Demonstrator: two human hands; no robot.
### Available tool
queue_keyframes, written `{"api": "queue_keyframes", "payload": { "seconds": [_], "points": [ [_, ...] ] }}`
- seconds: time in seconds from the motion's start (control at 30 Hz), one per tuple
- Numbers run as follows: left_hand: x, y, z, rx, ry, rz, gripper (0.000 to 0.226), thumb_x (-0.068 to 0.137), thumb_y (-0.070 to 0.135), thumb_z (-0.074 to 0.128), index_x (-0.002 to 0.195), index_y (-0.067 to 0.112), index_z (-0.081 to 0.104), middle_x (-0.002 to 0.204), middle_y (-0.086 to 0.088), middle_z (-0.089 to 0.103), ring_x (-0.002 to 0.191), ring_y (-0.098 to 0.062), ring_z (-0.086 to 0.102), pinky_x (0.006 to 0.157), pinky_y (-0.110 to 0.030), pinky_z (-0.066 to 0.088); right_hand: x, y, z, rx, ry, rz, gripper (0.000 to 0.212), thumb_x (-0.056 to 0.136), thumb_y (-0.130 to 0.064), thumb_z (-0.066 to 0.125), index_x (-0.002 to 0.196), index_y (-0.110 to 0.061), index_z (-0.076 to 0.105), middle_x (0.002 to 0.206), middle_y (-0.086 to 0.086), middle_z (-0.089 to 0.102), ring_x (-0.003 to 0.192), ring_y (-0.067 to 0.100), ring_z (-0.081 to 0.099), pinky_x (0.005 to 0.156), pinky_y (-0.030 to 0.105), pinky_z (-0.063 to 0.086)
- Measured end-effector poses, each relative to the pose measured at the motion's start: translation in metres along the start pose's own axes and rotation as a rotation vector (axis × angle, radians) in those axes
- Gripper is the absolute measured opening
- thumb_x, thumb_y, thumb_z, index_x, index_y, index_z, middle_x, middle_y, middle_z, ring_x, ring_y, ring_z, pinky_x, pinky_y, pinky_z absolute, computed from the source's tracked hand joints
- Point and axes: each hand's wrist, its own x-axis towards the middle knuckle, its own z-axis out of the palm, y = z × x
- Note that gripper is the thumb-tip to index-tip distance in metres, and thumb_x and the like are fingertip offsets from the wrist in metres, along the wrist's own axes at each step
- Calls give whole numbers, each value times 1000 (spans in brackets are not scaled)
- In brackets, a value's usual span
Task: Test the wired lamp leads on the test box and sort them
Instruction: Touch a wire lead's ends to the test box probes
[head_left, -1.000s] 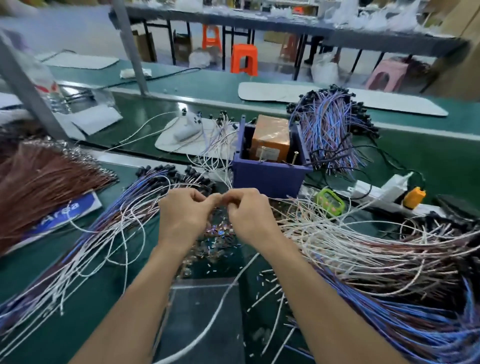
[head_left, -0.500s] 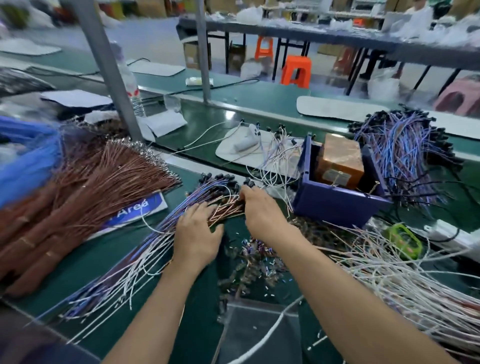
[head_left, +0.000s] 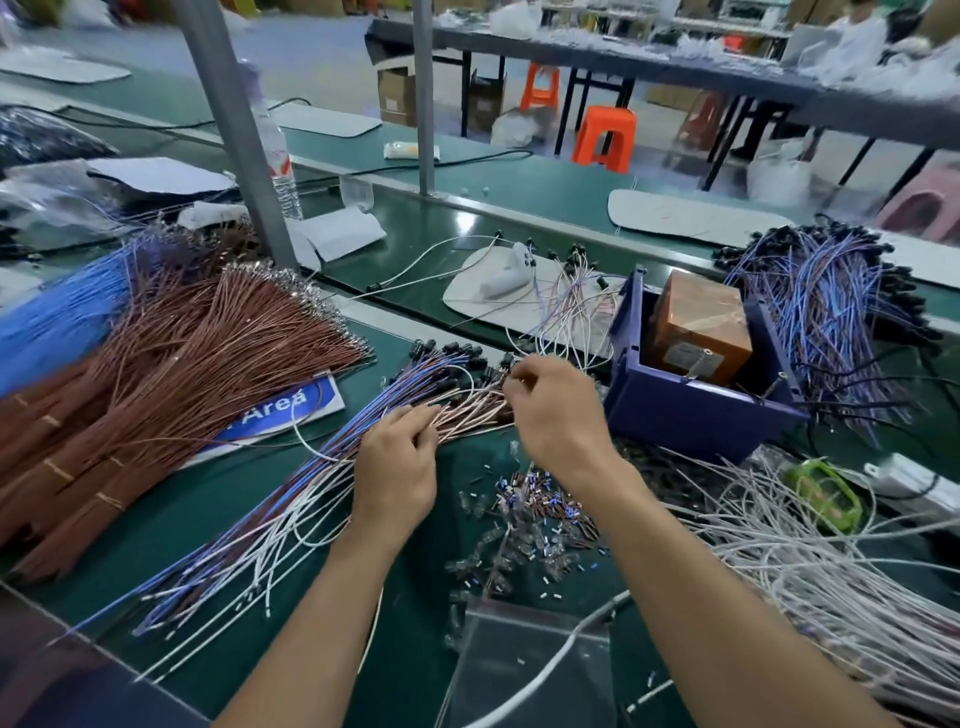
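Picking the next of the lamp leads (head_left: 311, 467) fanned at centre left on the table (head_left: 223, 493), pinching an end in the right grip (head_left: 561, 415), clamping the bunch with the left grip (head_left: 397, 467), probably needing a pull toward the test box (head_left: 691, 415) at right.

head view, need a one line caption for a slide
Left hand holds and right hand pinches leads in a pile beside the blue box.
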Motion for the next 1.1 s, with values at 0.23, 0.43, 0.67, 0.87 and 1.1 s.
{"api": "queue_keyframes", "payload": {
  "seconds": [0.23,0.43,0.67,0.87,1.1],
  "points": [
    [-1,2,-4,21,-4,53,21,97,6,65,112,11,78,108,-3,73,99,-25,67,91,-35,52,-36,-9,-78,895,237,132,18,101,-14,58,87,-19,67,82,2,71,77,20,71,80,48,63],
    [-15,40,-16,158,-2,212,73,78,13,88,144,25,59,138,3,65,130,-20,55,113,-31,36,-57,-3,-101,1303,224,241,17,103,-3,50,90,-10,60,84,19,71,81,36,73,81,50,62],
    [-20,100,0,-445,-315,61,26,85,15,84,96,38,82,95,18,78,90,4,71,77,-8,52,-71,24,-114,1565,257,419,21,107,-13,42,94,-8,58,106,27,74,99,40,74,79,45,63],
    [-21,116,9,-584,-478,-7,28,80,10,86,91,35,84,80,0,79,69,-6,68,64,-17,52,-83,56,-126,1620,395,473,23,108,-16,43,115,0,58,100,22,76,96,35,75,75,41,63],
    [-30,140,21,-635,-587,-3,19,84,4,81,88,22,85,63,4,73,53,-2,54,53,-12,42,-97,68,-129,1418,152,418,23,104,-18,48,98,-8,68,107,19,75,102,32,74,79,42,62]
  ]
}}
